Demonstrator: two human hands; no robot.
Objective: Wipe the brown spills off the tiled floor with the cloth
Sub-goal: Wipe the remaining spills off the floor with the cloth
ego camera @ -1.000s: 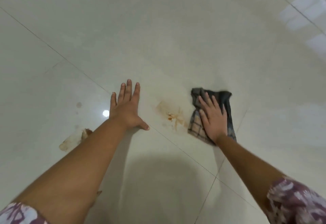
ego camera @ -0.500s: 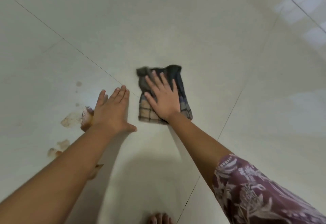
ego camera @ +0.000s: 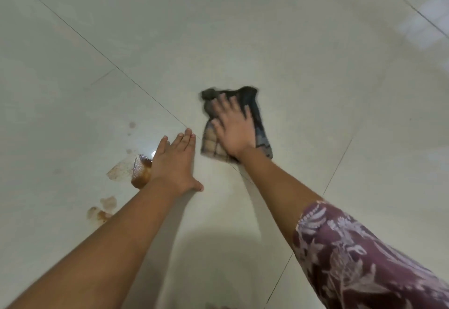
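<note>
Pressing crumpled checked cloth (ego camera: 261, 123) (blurred), right hand (ego camera: 233, 130), glossy tiles (ego camera: 315, 65)

Glossy smooth tiled floor (ego camera: 291, 41); soft checked cloth (ego camera: 261, 126); wet shiny brown spills (ego camera: 139, 172).

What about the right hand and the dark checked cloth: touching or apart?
Touching. The head view shows the right hand pressed flat on the dark checked cloth.

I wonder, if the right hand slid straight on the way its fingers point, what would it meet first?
The way looks free: the right hand presses flat on the cloth, and ahead of it only bare tiled floor shows.
</note>
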